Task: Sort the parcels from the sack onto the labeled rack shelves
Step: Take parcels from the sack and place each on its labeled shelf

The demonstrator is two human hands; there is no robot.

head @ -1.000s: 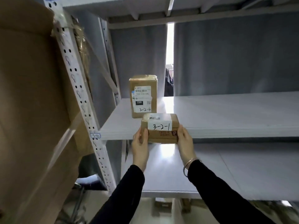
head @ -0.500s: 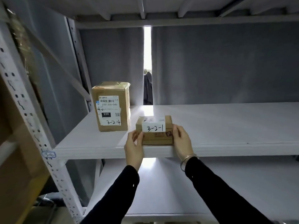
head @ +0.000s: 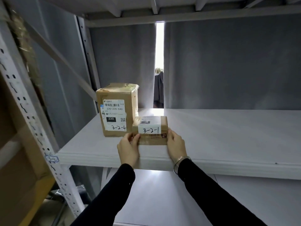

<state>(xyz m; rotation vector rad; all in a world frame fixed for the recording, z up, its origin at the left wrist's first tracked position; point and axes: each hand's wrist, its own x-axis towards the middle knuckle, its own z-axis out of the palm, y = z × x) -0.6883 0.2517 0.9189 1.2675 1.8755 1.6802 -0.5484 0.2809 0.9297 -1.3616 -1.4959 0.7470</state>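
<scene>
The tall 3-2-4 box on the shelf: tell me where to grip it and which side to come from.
Grip the tall 3-2-4 box by its two upright side faces, high up, coming from the front. It stands upright on the shelf with its label facing out. The 3-2-1 parcel sits beside its lower right, so probably only the upper part of that side is free.

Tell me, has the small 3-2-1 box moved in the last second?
Yes. The small box went from in front of the shelf edge back onto it, and now sits beside the tall box.
</scene>
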